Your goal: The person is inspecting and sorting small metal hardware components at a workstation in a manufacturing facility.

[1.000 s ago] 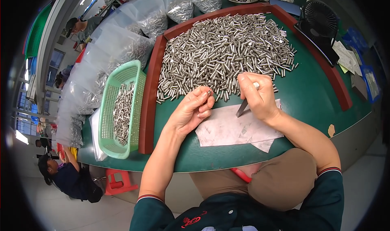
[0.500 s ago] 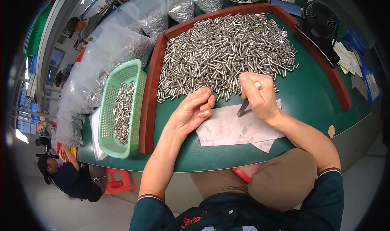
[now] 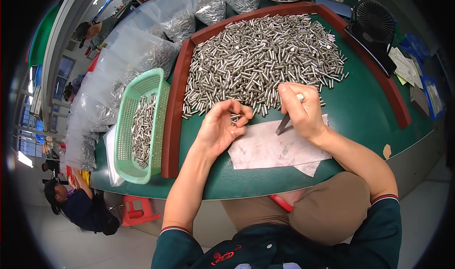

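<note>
I see my left hand (image 3: pixel 222 127) curled half shut at the near edge of the pile of metal pins (image 3: pixel 260 60), thumb and fingertips pinching what looks like one or two small pins; the glare makes the count unsure. My right hand (image 3: pixel 299 110) is closed around one slim metal tool (image 3: pixel 283 123), its dark tip angled down onto the single sheet of white paper (image 3: pixel 270 150) lying on the green table (image 3: pixel 365 108). The pins in the pile are far too many to count, spread inside one red-brown raised border (image 3: pixel 173 122). To the left of that border stands one green plastic basket (image 3: pixel 128 127) holding dozens more pins. Behind it I count at least four clear bags (image 3: pixel 147 51) of pins. One black fan (image 3: pixel 374 22) sits at the far right.
</note>
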